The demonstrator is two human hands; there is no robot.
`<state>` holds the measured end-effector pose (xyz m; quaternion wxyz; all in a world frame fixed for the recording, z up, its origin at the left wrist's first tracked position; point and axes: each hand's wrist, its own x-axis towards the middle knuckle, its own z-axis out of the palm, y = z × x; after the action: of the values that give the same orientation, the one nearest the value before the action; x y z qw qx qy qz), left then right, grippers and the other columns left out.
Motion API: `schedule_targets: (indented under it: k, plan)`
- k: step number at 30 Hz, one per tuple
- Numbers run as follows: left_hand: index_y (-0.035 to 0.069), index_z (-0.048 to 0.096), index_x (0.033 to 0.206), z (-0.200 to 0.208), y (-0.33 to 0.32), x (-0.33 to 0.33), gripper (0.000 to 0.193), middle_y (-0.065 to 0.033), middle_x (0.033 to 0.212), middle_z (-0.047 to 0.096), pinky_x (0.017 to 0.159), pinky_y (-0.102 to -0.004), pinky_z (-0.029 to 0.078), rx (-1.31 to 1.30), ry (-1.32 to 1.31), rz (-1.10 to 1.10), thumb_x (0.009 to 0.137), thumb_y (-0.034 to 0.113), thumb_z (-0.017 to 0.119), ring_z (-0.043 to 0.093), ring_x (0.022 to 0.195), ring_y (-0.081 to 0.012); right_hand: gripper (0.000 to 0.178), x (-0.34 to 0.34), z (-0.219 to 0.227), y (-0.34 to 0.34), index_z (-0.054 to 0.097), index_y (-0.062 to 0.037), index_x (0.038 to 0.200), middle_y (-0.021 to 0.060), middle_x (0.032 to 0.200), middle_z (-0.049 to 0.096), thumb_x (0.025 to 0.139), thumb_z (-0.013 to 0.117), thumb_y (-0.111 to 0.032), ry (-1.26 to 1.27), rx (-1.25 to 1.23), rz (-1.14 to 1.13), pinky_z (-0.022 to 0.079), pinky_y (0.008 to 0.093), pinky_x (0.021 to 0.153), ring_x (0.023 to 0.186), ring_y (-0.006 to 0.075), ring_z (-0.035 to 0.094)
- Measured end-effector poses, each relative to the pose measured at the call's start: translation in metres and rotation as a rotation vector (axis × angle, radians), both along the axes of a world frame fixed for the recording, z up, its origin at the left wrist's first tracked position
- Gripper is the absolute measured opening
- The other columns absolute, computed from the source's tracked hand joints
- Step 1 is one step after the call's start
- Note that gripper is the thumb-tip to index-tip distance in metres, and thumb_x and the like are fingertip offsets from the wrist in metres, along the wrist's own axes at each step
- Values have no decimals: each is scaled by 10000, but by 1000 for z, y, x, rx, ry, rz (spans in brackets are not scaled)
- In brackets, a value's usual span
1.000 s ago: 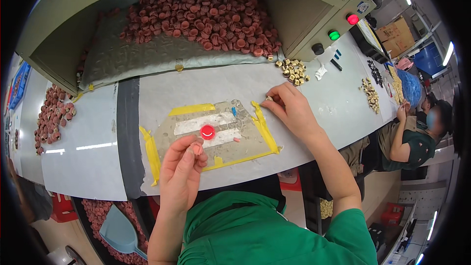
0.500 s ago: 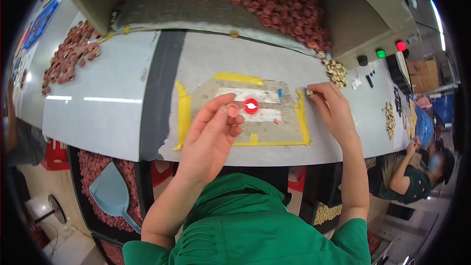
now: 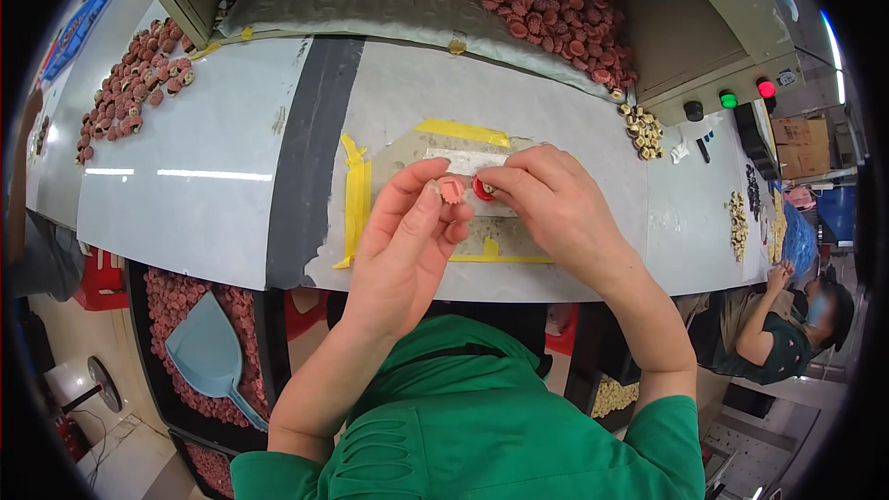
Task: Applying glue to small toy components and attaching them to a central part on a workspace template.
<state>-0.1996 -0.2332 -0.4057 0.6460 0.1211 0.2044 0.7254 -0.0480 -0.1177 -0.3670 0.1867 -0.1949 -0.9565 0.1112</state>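
Along the left edge of the white work surface, shows a heap of pink scalloped caps. With the left hand, pinches a single scalloped pink cap between thumb and fingers, midway between front and back edges, just left of a red round fixture. Could lose it through a light fingertip hold, or knock it against the nearby fixture. With the right hand, pinches a small pale piece at the fixture; whether seated or just above, cannot tell. Could tilt it against the rim, with fingers blocking the view. Near the back edge, farther right, shows heaped cream-and-dark pieces; could scatter some with a careless reach.
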Motion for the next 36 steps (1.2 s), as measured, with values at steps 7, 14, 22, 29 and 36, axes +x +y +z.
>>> schedule_targets:
  k: [7, 14, 22, 29, 36]
  plan:
    - [84, 461, 1259, 3, 2, 2, 292, 11, 1068, 539, 854, -247, 428, -54, 82, 34, 978, 159, 470, 526, 970, -88, 276, -1, -9, 1, 610, -46, 968, 80, 886, 560, 696, 627, -1, 78, -19, -16, 480, 360, 722, 831, 267, 569]
    - [56, 472, 1238, 4, 1, 6, 280, -12, 1079, 555, 849, -251, 427, -52, 129, 31, 975, 150, 481, 532, 977, -101, 177, 6, -4, -7, 624, -28, 1030, 88, 952, 586, 857, 588, -20, 244, -514, -148, 471, 309, 731, 845, 219, 573]
    - [18, 515, 1178, 5, 4, 13, 244, -55, 1103, 580, 833, -243, 448, -55, 274, 21, 963, 133, 509, 552, 973, -109, 204, -3, 4, -27, 625, -34, 1047, 92, 980, 599, 846, 602, -13, 420, -603, -118, 490, 308, 726, 873, 212, 590]
    - [-11, 521, 1170, -1, 2, 29, 239, -75, 1107, 580, 877, -257, 461, 42, 775, 316, 935, 33, 526, 564, 999, -126, 264, 1, 3, -38, 622, -25, 1041, 105, 949, 606, 782, 655, 17, 375, -270, -144, 505, 309, 721, 840, 254, 599]
    - [13, 359, 1333, 9, 4, 17, 432, -124, 1127, 559, 892, -282, 471, 40, 441, 12, 929, 13, 513, 583, 989, -147, 335, 10, 12, -29, 606, -47, 1076, 93, 1052, 581, 762, 715, -90, 333, -495, -99, 467, 337, 837, 969, 259, 557]
